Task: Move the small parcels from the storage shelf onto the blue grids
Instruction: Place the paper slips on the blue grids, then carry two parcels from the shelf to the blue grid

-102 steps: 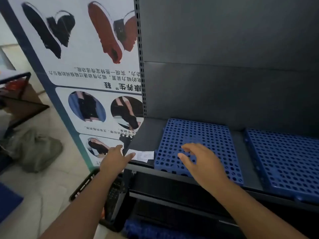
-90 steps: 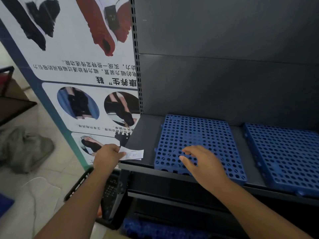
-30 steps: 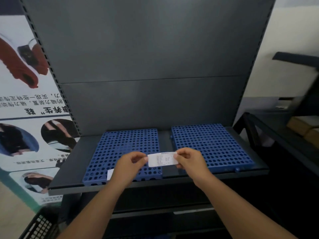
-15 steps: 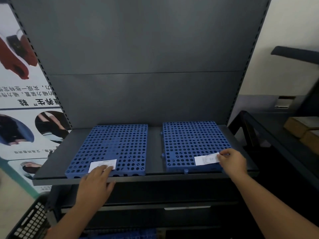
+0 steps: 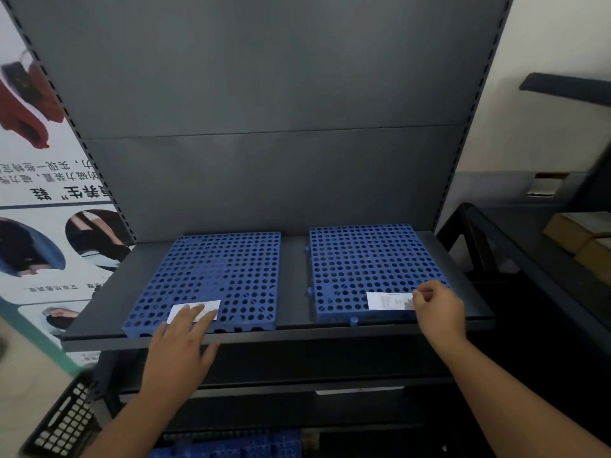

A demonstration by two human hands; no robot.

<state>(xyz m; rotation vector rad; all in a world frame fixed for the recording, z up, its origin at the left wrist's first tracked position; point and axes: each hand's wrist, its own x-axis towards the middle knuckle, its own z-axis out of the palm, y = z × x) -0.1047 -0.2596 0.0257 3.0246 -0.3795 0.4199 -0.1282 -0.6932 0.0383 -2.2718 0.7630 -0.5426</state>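
Observation:
Two blue perforated grids lie side by side on a dark grey shelf (image 5: 294, 332): the left grid (image 5: 218, 272) and the right grid (image 5: 370, 259). A white paper slip (image 5: 211, 307) lies on the left grid's front edge, with my left hand (image 5: 180, 348) flat and its fingertips resting on it. A second white slip (image 5: 385, 300) lies on the right grid's front edge; my right hand (image 5: 436, 307) pinches its right end. No parcels sit on the grids.
Brown cardboard boxes (image 5: 582, 239) sit on a dark rack at the right. A printed poster (image 5: 43, 200) stands left of the shelf unit. A black plastic crate (image 5: 62, 421) is on the floor at lower left. More blue grid material (image 5: 231, 446) shows below.
Earlier both hands held one slip between the grids. Then the hands parted, one slip going onto each grid. Since half a second ago my left fingers have slid further onto the left slip.

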